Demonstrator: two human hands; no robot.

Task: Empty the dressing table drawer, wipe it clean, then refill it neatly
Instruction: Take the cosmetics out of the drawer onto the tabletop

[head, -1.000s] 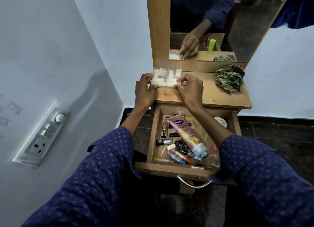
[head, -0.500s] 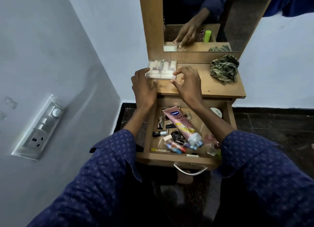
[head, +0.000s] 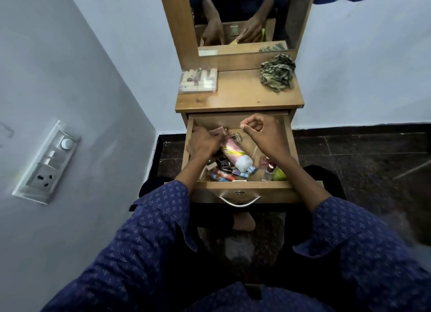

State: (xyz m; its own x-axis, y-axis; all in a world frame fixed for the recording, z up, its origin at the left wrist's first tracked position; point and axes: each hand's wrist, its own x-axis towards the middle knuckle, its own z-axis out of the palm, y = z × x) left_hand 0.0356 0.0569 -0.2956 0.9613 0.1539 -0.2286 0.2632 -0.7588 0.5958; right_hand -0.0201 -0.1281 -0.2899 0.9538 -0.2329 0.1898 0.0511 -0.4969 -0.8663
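Your left hand [head: 203, 142] is down inside the open drawer [head: 240, 185], at its left rear part, fingers curled over the top end of the pink tube [head: 234, 154]; the grip looks closed on that end, though the fingertips are hidden under the hand, so you cannot tell how firmly it holds. Your right hand [head: 262, 136] hovers over the right rear part of the drawer, thumb and forefinger brought together in a pinch with the other fingers curled; whether that grip has anything in it cannot be made out.

The pink tube runs from under your left hand toward you and to the right, ending in its white cap [head: 244, 163], which lies between your two wrists. Just nearer you than that cap sits a heap of small cosmetics [head: 225, 171]: dark bottles, small red and blue pieces. Beside your right wrist, at the drawer's near right corner, stand small clear bottles [head: 268, 169] and something yellow-green [head: 279, 175].

Beyond both hands, on the tabletop [head: 242, 94], a clear box of small tubes [head: 198, 80] rests past your left hand at the left rear, and a crumpled patterned cloth [head: 277, 74] lies past your right hand. The mirror [head: 240, 17] behind shows both hands
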